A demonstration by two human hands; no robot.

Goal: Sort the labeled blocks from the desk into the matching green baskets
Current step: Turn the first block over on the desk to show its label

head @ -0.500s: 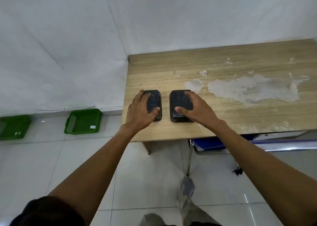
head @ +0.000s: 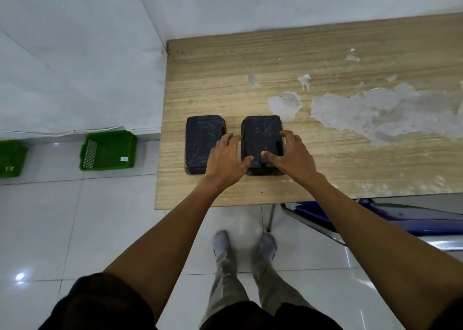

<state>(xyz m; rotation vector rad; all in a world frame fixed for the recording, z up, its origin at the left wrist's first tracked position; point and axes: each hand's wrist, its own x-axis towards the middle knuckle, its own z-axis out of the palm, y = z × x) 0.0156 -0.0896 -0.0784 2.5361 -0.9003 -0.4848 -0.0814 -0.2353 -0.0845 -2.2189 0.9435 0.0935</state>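
Two black wrapped blocks lie side by side on the wooden desk, near its front left corner. The left block lies free. My right hand grips the right block, fingers curled over its right edge and thumb on its top. My left hand is spread over the gap between the blocks, its thumb touching the right block's near left corner. No labels show on the blocks. Two green baskets stand on the floor by the wall: one left of the desk, another at the frame's left edge.
The desk top has large patches of peeled veneer on the right. A blue chair is tucked under the desk's front edge at right. My socked feet stand on white floor tiles before the desk.
My left hand has left the left block and moved right to the side of the right block. The camera has moved closer and tilted down. Both blocks lie where they were.
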